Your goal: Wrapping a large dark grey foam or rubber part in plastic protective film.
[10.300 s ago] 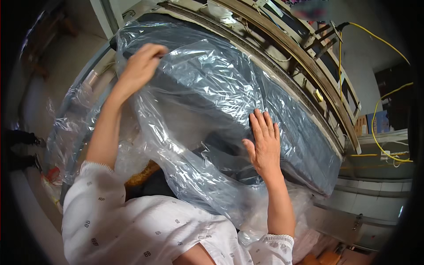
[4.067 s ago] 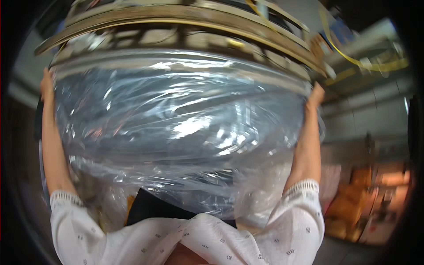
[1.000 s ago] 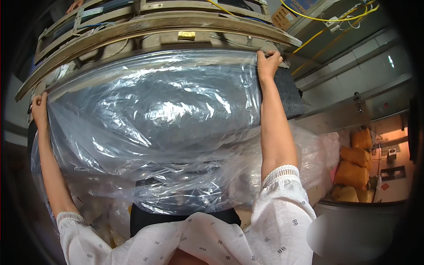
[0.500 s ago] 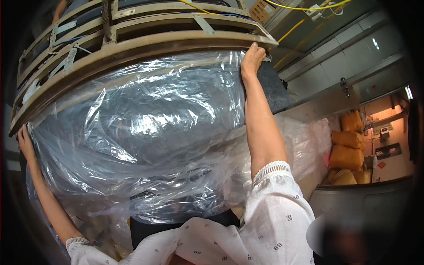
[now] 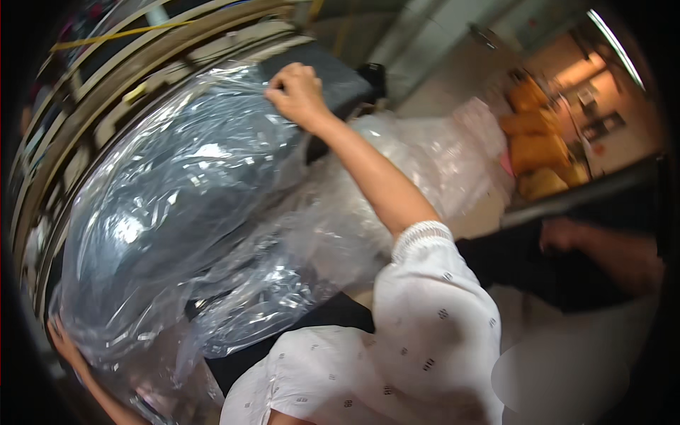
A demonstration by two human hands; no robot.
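Observation:
A wide clear plastic sheet (image 5: pixel 212 152), wrinkled and shiny, is stretched over a bulky dark piece (image 5: pixel 312 67) whose bare grey-black end shows beyond it. My right hand (image 5: pixel 297 95) is closed in a pinch on the sheet's upper right edge. Down at the lower left, my left hand (image 5: pixel 64 340) grips the sheet's other corner, its fingers partly hidden and blurred. Between my hands the plastic spreads and hangs in loose folds toward my body. Beyond the sheet stands a wooden slatted frame (image 5: pixel 92 85).
More crumpled clear plastic (image 5: pixel 432 156) lies to the right. Stuffed orange sacks (image 5: pixel 535 134) are piled farther off. At the right, another person's arm (image 5: pixel 616 251) and dark clothing are close to me. A yellow cord (image 5: pixel 120 34) crosses the frame.
My view has turned right. My right hand has come off the wooden frame's corner, drawing the plastic edge with it. Another person's arm has come into sight on the right.

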